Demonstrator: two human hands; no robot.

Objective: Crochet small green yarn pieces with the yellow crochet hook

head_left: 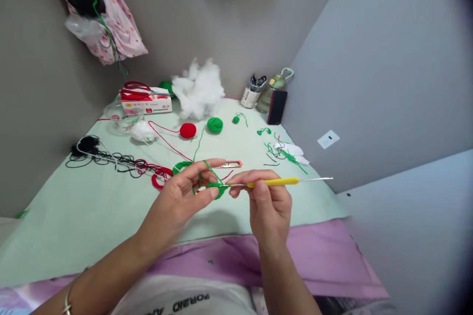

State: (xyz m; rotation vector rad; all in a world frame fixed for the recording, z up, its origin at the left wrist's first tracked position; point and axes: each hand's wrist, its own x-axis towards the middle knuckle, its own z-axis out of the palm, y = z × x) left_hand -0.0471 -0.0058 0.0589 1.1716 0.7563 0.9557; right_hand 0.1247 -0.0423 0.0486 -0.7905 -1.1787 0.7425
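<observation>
Between the thumb and fingers of my left hand (188, 189) is a small green crochet piece (219, 190). Green yarn (212, 170) runs over the raised left index finger to it. My right hand (268, 202) is closed around the yellow handle of a crochet hook (279, 182). One thin metal end of the hook reaches the green piece; the other points right. Behind my hands, a ball of green yarn (215, 125) and a ball of red yarn (187, 130) lie on the table. Orange-handled snips (233, 164) lie just past the left fingertips.
White stuffing (199, 89) is heaped at the back beside a box (147, 104) topped by red-handled scissors (135, 91). A pen cup (251, 94), bottle (265, 98) and phone (277, 107) stand at back right. Yarn scraps (291, 156) lie right; black strands (111, 157) lie left.
</observation>
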